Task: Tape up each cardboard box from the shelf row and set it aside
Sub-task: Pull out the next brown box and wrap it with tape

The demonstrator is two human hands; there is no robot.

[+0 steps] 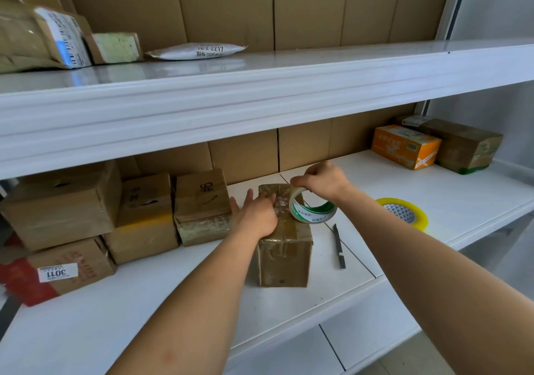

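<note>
A row of brown cardboard boxes [144, 215] lines the left of the white shelf [173, 302], some cut off at the edge. Just right of them, mid-shelf, stands the box being taped [284, 256], glossy with old tape, its long axis running away toward the back wall. The left hand [257, 215] lies flat and open on its top, hiding part of the seam. The right hand [323, 181] pinches a clear tape roll [312, 208] upright there. A dark knife [339, 246] and a yellow roll [403, 212] lie further right.
</note>
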